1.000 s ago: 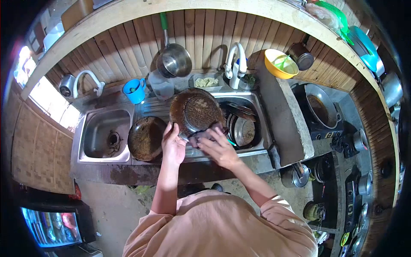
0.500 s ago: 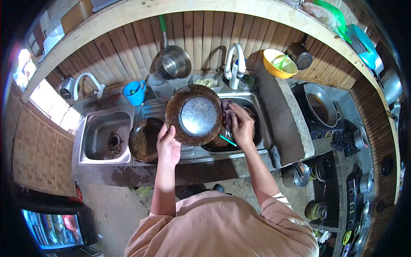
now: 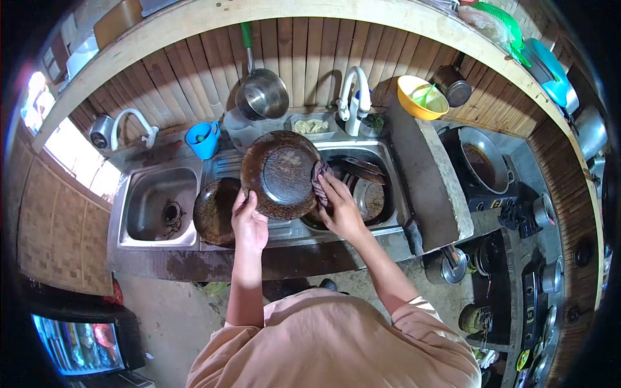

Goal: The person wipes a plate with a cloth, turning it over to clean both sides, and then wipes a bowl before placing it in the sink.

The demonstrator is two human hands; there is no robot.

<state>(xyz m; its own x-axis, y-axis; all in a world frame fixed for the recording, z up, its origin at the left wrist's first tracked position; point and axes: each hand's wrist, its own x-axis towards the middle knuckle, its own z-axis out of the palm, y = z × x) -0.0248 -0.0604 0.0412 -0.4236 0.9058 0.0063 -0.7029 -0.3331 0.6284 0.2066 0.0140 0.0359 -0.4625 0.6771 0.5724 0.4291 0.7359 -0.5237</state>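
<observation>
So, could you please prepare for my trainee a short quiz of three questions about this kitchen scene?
1. Which hand holds the cloth against the round brown pan?
2. True or false: the blue mug stands outside the left sink basin.
3. What colour is the handle of the hanging steel pot? A) red B) green C) yellow

Key: 1. The right hand. 2. True. 3. B.

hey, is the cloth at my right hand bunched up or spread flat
Bunched up: the cloth shows crumpled folds between the right hand and brown dish.
</observation>
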